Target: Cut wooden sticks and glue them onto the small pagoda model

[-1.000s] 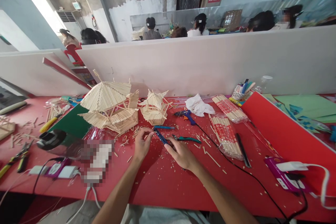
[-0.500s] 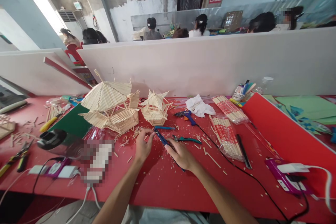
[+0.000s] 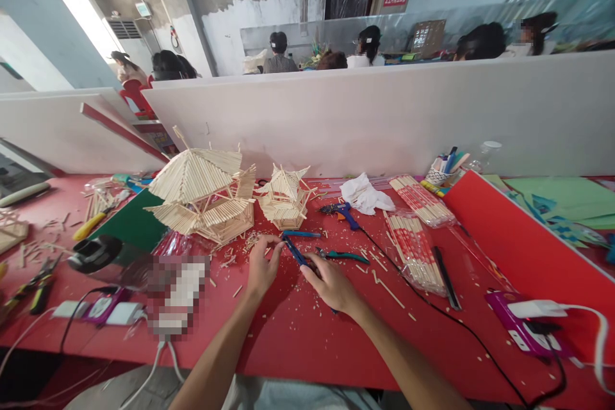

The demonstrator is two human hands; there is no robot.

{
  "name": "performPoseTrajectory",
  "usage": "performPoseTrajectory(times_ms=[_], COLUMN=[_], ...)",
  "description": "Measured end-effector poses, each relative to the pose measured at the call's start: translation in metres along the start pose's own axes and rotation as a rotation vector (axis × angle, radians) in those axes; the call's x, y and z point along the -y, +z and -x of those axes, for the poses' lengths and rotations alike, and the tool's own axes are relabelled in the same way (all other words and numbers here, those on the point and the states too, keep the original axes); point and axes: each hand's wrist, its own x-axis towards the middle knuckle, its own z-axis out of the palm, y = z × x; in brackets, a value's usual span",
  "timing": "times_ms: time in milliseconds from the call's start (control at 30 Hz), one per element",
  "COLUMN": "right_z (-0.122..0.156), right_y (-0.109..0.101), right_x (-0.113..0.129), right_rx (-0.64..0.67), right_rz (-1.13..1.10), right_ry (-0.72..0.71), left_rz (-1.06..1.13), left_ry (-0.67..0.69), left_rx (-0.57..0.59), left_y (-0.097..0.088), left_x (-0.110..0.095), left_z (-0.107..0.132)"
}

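Note:
My right hand [image 3: 331, 282] is closed around a dark blue long-handled hand tool [image 3: 294, 250], whose exact kind I cannot make out. The tool points forward and left, and its lower end shows just under my palm. My left hand [image 3: 264, 262] has thumb and forefinger pinched together at the tool's front tip; whatever they pinch is too small to name. Right behind the tip lies a light blue strip-like item [image 3: 302, 234]. Green-handled pliers [image 3: 343, 256] lie just beyond my right hand. A small stick pavilion model [image 3: 283, 198] stands ahead, with a larger pavilion model [image 3: 202, 195] to its left.
A blue glue gun [image 3: 342, 210] with a black cord lies right of centre, near crumpled white tissue [image 3: 366, 193]. Bundled sticks [image 3: 416, 253] and a red board [image 3: 523, 262] are at right. A dark bottle [image 3: 108, 259] and power strip [image 3: 100, 309] are at left. A white partition [image 3: 365, 118] stands behind.
My right hand has shifted slightly on the blue tool, and less of the tool's lower end shows. My left hand holds its place. The yellow-handled pliers at far left look blurred and moved a little.

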Motion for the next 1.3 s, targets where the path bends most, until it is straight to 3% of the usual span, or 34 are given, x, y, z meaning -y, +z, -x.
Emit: performPoseTrajectory(times_ms=[833,1300], right_z=[0.0007,0.0004], right_y=[-0.0045,-0.0038], right_x=[0.0029,0.0013], right_rx=[0.001,0.012], right_rz=[-0.004,-0.019], right_ry=[0.013,0.002], left_rz=[0.064,-0.001], left_ry=[-0.052,0.021], left_rx=[0.003,0.025], left_y=[-0.0001,-0.0012], left_x=[-0.0002,0.0018], left_z=[0.0004,0.0004])
